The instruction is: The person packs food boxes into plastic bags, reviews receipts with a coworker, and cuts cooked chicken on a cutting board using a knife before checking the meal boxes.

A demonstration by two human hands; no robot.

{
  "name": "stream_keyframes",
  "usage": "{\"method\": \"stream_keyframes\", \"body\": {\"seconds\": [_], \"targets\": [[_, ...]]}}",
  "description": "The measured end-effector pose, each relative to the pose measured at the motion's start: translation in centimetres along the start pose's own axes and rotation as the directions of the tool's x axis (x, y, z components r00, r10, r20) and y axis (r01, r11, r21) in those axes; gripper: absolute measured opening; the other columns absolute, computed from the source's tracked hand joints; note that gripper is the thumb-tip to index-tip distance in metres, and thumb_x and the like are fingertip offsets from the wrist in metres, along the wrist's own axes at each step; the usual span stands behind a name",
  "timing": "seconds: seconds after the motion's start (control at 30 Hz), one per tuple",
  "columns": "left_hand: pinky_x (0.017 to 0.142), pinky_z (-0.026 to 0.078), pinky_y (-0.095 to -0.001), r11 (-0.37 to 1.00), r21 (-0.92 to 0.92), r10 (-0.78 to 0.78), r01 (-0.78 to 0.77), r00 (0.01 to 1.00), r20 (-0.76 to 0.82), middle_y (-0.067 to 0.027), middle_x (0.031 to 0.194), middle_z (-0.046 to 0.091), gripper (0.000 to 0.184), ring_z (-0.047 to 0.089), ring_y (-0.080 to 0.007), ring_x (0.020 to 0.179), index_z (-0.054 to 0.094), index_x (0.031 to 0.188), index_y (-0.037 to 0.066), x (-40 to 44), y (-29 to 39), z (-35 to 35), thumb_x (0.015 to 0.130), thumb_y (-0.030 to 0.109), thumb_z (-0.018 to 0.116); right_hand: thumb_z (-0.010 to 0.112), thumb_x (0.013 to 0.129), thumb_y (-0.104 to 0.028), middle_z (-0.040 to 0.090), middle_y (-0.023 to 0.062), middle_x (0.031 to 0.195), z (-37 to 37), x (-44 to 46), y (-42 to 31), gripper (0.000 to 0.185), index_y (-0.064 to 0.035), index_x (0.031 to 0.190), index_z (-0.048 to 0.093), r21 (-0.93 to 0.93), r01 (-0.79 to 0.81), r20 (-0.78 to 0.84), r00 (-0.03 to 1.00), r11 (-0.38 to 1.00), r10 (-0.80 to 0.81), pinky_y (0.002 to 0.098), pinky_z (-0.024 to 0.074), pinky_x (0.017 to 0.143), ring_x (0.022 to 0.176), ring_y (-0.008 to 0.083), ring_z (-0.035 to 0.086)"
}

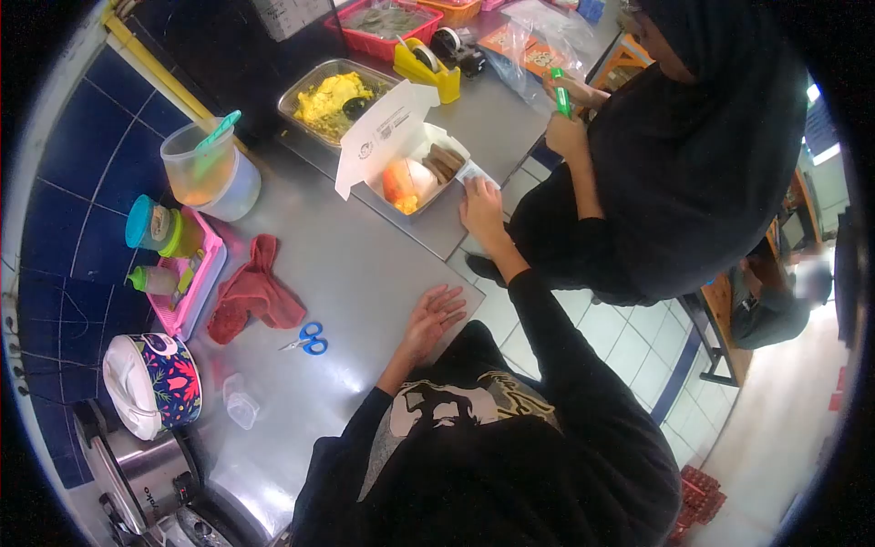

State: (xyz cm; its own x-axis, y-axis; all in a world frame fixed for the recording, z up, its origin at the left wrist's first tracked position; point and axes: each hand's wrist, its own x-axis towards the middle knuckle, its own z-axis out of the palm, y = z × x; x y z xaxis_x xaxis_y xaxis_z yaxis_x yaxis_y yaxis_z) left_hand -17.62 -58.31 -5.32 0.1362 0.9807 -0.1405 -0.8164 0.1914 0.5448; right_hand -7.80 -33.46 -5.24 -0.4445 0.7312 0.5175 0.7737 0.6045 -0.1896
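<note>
A white cardboard food box (pixel 387 144) stands at the table's far part with its lid up. Inside it lie a white mound of what looks like rice with orange-red topping (pixel 406 182), a yellow piece and brown sausage-like strips (pixel 443 164). My right hand (pixel 483 208) is at the box's right corner, its fingers closed on a small white flap-like piece there. Over the table's edge my left hand (pixel 435 324) is open, fingers spread, holding nothing. Blue-handled scissors (pixel 312 339) lie to its left, beside a red cloth (pixel 260 296).
Behind the box are a metal tray of yellow food (pixel 333 105) and a yellow tape dispenser (pixel 433 73). A plastic jug (pixel 205 173), pink tray (pixel 205 283) and patterned container (pixel 164 383) line the left wall. Another person (pixel 665 173) stands right, holding a green item (pixel 561 94).
</note>
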Motion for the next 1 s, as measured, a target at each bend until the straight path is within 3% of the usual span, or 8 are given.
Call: {"method": "stream_keyframes", "body": {"seconds": [0.1, 0.43, 0.53, 0.6, 0.63, 0.77, 0.87, 1.0], "targets": [[0.107, 0.036, -0.0466, 1.000, 0.003, 0.001, -0.001, 1.000, 0.004, -0.0195, 0.143, 0.036, 0.053, 0.044, -0.0324, 0.126, 0.035, 0.136, 0.011, -0.1, 0.1, 0.1, 0.087, 0.003, 0.054, 0.064, 0.071, -0.021, 0.052, 0.0129, 0.109, -0.4, 0.4, -0.3, 0.052, 0.0021, 0.118, 0.056, -0.058, -0.019, 0.071, 0.997, 0.998, 0.023, 0.0407, 0.0411, 0.086, 0.102, 0.0286, 0.049], [0.108, 0.033, -0.0466, 0.997, 0.071, 0.013, -0.012, 1.000, -0.010, -0.0186, 0.142, 0.037, 0.052, 0.041, -0.0323, 0.128, 0.038, 0.133, 0.010, 0.0, -0.4, -0.1, 0.084, -0.003, 0.051, 0.065, 0.072, -0.019, 0.048, 0.0169, 0.119, -0.5, -0.1, -0.6, 0.053, -0.0003, 0.120, 0.053, -0.047, -0.040, 0.072, 0.996, 0.998, 0.043, 0.0431, 0.0398, 0.089, 0.109, 0.0318, 0.048], [0.110, 0.031, -0.0467, 0.991, 0.128, 0.035, -0.036, 0.999, 0.012, -0.0178, 0.142, 0.038, 0.058, 0.039, -0.0324, 0.131, 0.039, 0.131, 0.009, -0.1, -0.5, 0.1, 0.077, -0.009, 0.047, 0.064, 0.075, -0.017, 0.046, 0.0199, 0.126, -1.0, -0.5, -0.8, 0.053, -0.0014, 0.124, 0.051, 0.019, -0.072, 0.118, 0.991, 0.997, 0.070, 0.0449, 0.0396, 0.092, 0.110, 0.0364, 0.048], [0.110, 0.030, -0.0467, 0.988, 0.145, 0.044, -0.047, 0.999, 0.023, -0.0173, 0.142, 0.038, 0.061, 0.037, -0.0325, 0.133, 0.040, 0.130, 0.009, 0.0, -0.4, 0.0, 0.072, -0.012, 0.044, 0.060, 0.079, -0.014, 0.044, 0.0233, 0.130, -1.8, -1.5, -2.2, 0.052, 0.0013, 0.127, 0.048, 0.240, -0.074, -0.007, 0.997, 0.968, 0.078, 0.0467, 0.0370, 0.097, 0.120, 0.0377, 0.044], [0.110, 0.031, -0.0471, 0.991, 0.124, 0.053, -0.056, 0.998, 0.033, -0.0162, 0.140, 0.040, 0.063, 0.038, -0.0316, 0.132, 0.040, 0.129, 0.008, -0.1, -0.5, -0.1, 0.070, -0.012, 0.043, 0.060, 0.079, -0.014, 0.044, 0.0233, 0.130, -2.7, -2.5, -3.0, 0.052, 0.0013, 0.127, 0.048, 0.239, -0.071, -0.005, 0.997, 0.968, 0.075, 0.0467, 0.0370, 0.097, 0.120, 0.0377, 0.044], [0.108, 0.034, -0.0434, 0.998, 0.026, 0.051, -0.052, 0.998, 0.044, -0.0125, 0.134, 0.045, 0.063, 0.043, -0.0269, 0.126, 0.041, 0.127, 0.007, 0.1, -1.3, -1.7, 0.068, -0.013, 0.043, 0.058, 0.083, -0.010, 0.043, 0.0227, 0.135, -8.1, -8.8, -8.5, 0.048, -0.0045, 0.129, 0.048, 0.554, -0.077, 0.053, 0.997, 0.829, 0.058, 0.0447, 0.0358, 0.103, 0.126, 0.0401, 0.042], [0.104, 0.038, -0.0375, 1.000, 0.009, 0.017, -0.016, 0.998, -0.068, -0.0100, 0.128, 0.048, 0.061, 0.047, -0.0230, 0.121, 0.042, 0.125, 0.007, -0.1, -0.9, -0.9, 0.067, -0.014, 0.042, 0.056, 0.084, -0.011, 0.044, 0.0208, 0.135, -8.8, -14.3, -10.7, 0.046, -0.0038, 0.129, 0.048, 0.585, -0.207, 0.195, 0.974, 0.784, 0.111, 0.0442, 0.0338, 0.105, 0.126, 0.0393, 0.041], [0.098, 0.041, -0.0318, 0.990, 0.144, 0.004, 0.003, 0.999, -0.044, -0.0085, 0.125, 0.049, 0.059, 0.048, -0.0210, 0.118, 0.043, 0.121, 0.006, -0.4, -1.5, -1.4, 0.066, -0.014, 0.041, 0.054, 0.084, -0.014, 0.049, 0.0184, 0.128, -7.9, -15.9, -9.8, 0.042, -0.0033, 0.125, 0.051, 0.510, -0.084, 0.140, 0.990, 0.856, 0.014, 0.0452, 0.0355, 0.102, 0.122, 0.0381, 0.045]]}}
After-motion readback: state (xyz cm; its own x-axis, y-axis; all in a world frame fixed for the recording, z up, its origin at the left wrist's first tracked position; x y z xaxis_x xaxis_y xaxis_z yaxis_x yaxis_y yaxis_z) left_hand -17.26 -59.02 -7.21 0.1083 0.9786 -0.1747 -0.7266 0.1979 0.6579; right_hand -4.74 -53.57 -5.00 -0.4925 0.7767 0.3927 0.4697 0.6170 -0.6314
